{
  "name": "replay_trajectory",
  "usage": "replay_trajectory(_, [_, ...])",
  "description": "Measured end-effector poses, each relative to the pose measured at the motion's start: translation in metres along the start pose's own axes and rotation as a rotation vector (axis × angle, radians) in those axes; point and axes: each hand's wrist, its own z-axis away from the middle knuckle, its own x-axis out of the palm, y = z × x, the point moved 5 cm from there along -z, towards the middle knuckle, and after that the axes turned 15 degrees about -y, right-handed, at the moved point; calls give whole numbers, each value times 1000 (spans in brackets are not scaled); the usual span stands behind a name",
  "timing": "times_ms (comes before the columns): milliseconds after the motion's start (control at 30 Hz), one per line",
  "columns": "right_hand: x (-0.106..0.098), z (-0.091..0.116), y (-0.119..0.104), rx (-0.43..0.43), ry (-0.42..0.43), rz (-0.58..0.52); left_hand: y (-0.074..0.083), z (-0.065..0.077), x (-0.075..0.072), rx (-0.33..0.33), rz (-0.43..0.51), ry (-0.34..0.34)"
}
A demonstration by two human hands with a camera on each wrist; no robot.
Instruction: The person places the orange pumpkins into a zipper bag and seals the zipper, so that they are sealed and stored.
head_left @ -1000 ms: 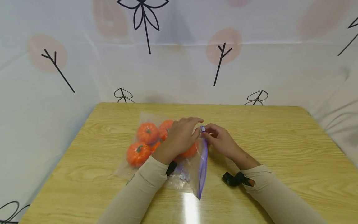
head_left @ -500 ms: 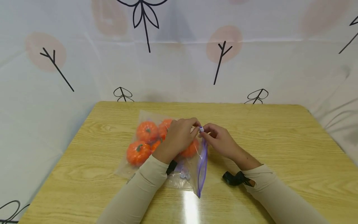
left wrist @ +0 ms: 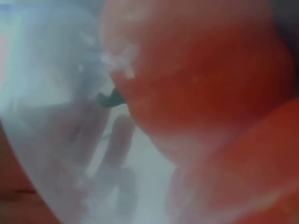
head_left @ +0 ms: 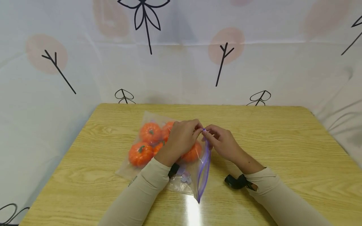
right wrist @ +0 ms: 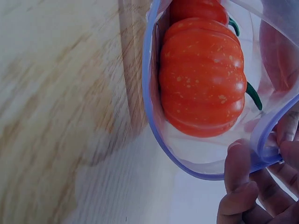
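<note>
A clear zip bag (head_left: 181, 186) lies on the table with several orange toy pumpkins (head_left: 150, 132) inside. Its purple zip edge (head_left: 208, 171) faces right and gapes, and in the right wrist view a ribbed pumpkin (right wrist: 203, 77) with a green stem shows through the mouth. My left hand (head_left: 182, 136) reaches over the bag, pinching the far end of the zip edge. Close against it, my right hand (head_left: 224, 142) pinches the same corner between thumb and fingers. These fingertips cover the corner. A pumpkin (left wrist: 201, 79) fills much of the hazy left wrist view.
The wood-grain table (head_left: 282, 141) extends to both sides of the bag. Behind it hangs a pale cloth (head_left: 181, 72) with printed plants. A black wrist camera (head_left: 236, 182) sits at the right cuff; small pale purple flower shapes (head_left: 185, 177) lie in the bag.
The left index finger, stretched out at first, has come down to the bag corner. The white zip slider seen earlier is now mostly covered by fingers. The zip edge gapes wider at its near end.
</note>
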Motion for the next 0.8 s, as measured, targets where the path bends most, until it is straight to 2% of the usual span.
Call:
replay_trajectory(267, [0, 0, -4, 12, 11, 12, 0, 1, 0, 9, -20, 43])
replay_trajectory(800, [1, -1, -2, 27, 6, 7, -1, 0, 0, 5, 16, 89])
